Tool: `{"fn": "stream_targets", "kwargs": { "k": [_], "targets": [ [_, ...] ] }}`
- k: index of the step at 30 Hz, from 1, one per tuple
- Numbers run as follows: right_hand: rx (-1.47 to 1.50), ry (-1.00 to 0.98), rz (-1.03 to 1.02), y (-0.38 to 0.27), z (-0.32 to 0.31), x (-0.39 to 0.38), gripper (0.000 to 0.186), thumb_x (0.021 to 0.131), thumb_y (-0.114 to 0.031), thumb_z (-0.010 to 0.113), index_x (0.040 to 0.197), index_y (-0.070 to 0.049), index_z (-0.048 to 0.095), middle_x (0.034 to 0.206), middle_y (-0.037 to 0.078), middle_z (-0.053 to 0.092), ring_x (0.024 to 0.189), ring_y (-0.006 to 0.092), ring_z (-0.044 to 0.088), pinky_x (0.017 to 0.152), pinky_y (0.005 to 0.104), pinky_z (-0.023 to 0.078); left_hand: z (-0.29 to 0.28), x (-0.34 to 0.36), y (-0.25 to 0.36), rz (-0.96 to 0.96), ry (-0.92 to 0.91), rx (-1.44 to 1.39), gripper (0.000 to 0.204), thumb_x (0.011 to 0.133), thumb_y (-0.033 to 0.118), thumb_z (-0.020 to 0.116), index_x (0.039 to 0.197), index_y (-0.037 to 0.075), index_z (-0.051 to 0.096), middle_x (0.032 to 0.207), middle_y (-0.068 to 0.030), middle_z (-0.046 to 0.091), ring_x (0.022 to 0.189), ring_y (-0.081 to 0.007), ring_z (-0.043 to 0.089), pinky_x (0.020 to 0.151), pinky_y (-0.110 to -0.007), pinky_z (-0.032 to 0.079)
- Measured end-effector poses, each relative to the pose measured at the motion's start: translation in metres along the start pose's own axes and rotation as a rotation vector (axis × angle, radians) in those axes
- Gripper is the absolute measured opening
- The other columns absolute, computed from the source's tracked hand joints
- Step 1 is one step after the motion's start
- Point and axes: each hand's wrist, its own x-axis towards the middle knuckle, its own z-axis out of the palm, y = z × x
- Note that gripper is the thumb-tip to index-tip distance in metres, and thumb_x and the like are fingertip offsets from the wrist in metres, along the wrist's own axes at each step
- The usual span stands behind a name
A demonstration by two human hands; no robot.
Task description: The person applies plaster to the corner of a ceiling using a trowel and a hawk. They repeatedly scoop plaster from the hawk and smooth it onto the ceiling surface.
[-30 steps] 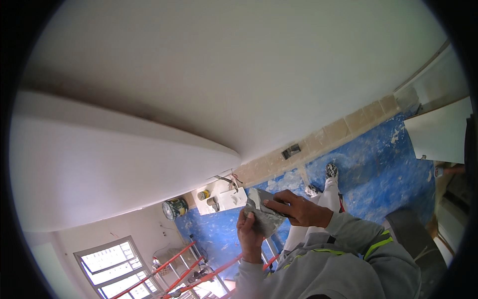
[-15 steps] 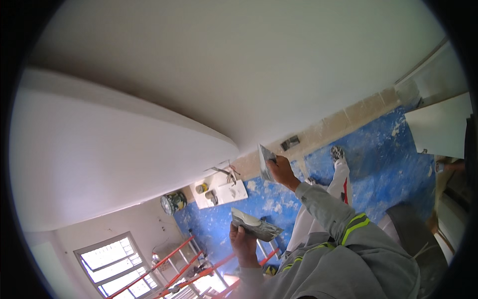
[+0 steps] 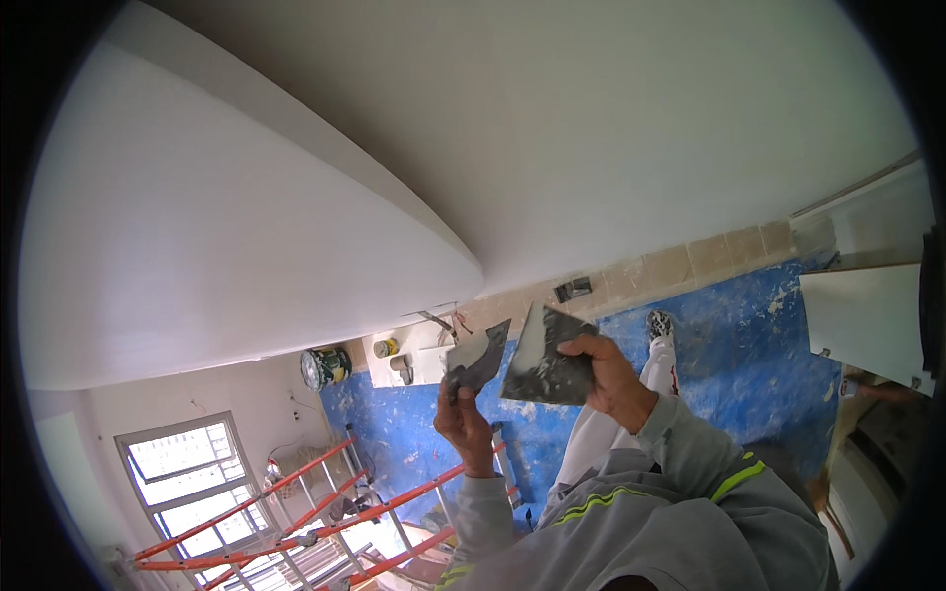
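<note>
My left hand (image 3: 463, 430) is closed round the lower end of a wide putty knife (image 3: 480, 369), its blade upright and smeared with pale and dark filler. My right hand (image 3: 619, 382) grips a second, broader filling knife (image 3: 552, 372) by its right side, the thumb lying across the dark, stained face. A pale patch shows on the upper left of this blade. The two blades are side by side in front of me, with a narrow gap between them. Fingers behind both tools are partly hidden.
A large pale wall (image 3: 631, 128) and a curved white panel (image 3: 246, 227) rise ahead. Orange ladders (image 3: 296, 542) stand lower left. A bucket (image 3: 325, 368) and a tin (image 3: 385, 347) are near loose wires (image 3: 434, 320). Blue sheeting (image 3: 729, 345) covers the floor; a white cabinet (image 3: 867, 320) is right.
The right hand has come down and turned its knife, showing the broad stained face. The left hand has risen and tilted its knife upright, bringing the blades closer together. My view has shifted.
</note>
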Motion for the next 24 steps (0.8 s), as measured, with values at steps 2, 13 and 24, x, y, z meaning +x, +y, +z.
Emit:
{"fn": "stream_targets", "kwargs": {
  "k": [2, 13, 24],
  "targets": [
    [-0.019, -0.059, 0.094, 0.009, 0.009, 0.003, 0.033, 0.081, 0.003, 0.064, 0.115, 0.002, 0.06, 0.102, 0.012, 0.068, 0.09, 0.0238, 0.07, 0.081, 0.0373, 0.06, -0.006, 0.001, 0.006, 0.127, -0.134, 0.267, 0.031, 0.091, 0.005, 0.062, 0.121, -0.003, 0.062, 0.112, -0.0187, 0.07, 0.093, -0.0214, 0.069, 0.083, -0.035, 0.055],
    [-0.7, -0.166, -0.463, -0.006, -0.038, 0.026, 0.021, 0.087, -0.005, 0.067, 0.107, 0.002, 0.064, 0.092, 0.005, 0.07, 0.082, 0.0113, 0.063, 0.072, 0.0295, 0.053, -0.058, -0.068, -0.074, -0.429, -0.268, 0.359, 0.023, 0.092, 0.011, 0.057, 0.108, -0.004, 0.062, 0.088, -0.014, 0.069, 0.077, -0.0244, 0.066, 0.073, -0.033, 0.054],
    [-1.168, 0.147, -1.153, 0.033, -0.074, 0.156, 0.029, 0.099, -0.018, 0.051, 0.121, -0.002, 0.061, 0.104, 0.016, 0.064, 0.098, 0.0335, 0.059, 0.092, 0.0468, 0.04, -0.04, -0.147, -0.091, -0.932, -0.071, -0.322, 0.02, 0.096, 0.007, 0.057, 0.115, 0.001, 0.058, 0.112, -0.0095, 0.065, 0.099, -0.0201, 0.064, 0.09, -0.036, 0.053]
  ]
}}
